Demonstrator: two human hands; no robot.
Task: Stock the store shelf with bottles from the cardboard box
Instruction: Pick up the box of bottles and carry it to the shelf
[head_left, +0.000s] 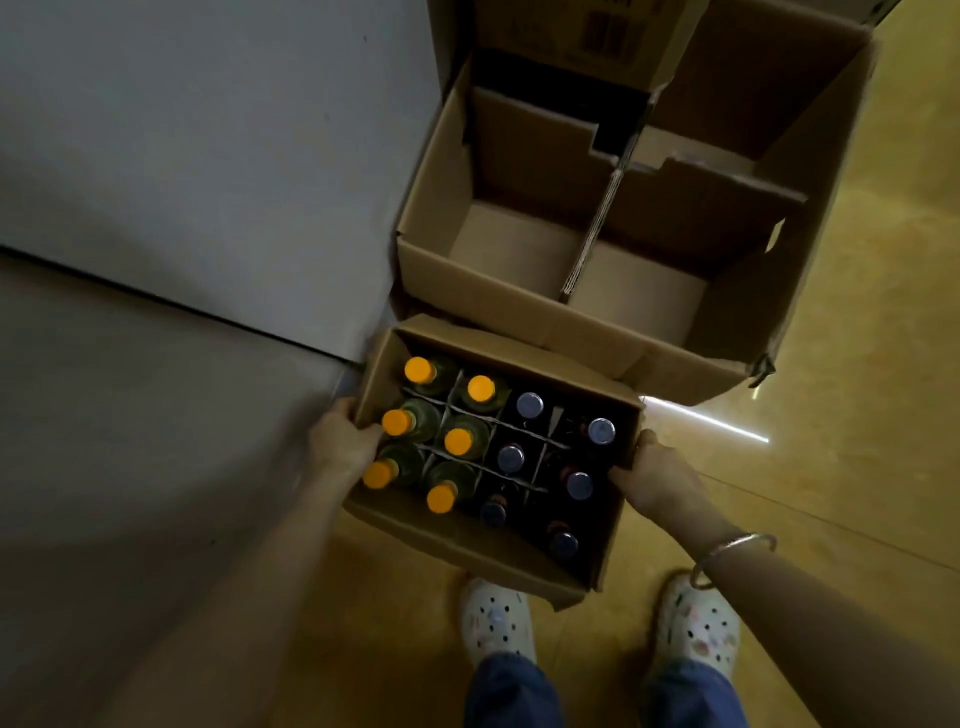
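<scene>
Cardboard box (470, 545), gridded, bottles (460, 441) upright, caps up; left hand (345, 441) and right hand (652, 480) grip its sides.

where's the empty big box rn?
In the head view, the large empty box sits upper right on the yellow floor, directly beyond the bottle box that the left hand and right hand hold.

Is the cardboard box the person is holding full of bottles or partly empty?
Full. The box has twelve divider cells, each showing a cap: six orange-capped bottles on the left side and six dark-capped bottles on the right side.
</scene>
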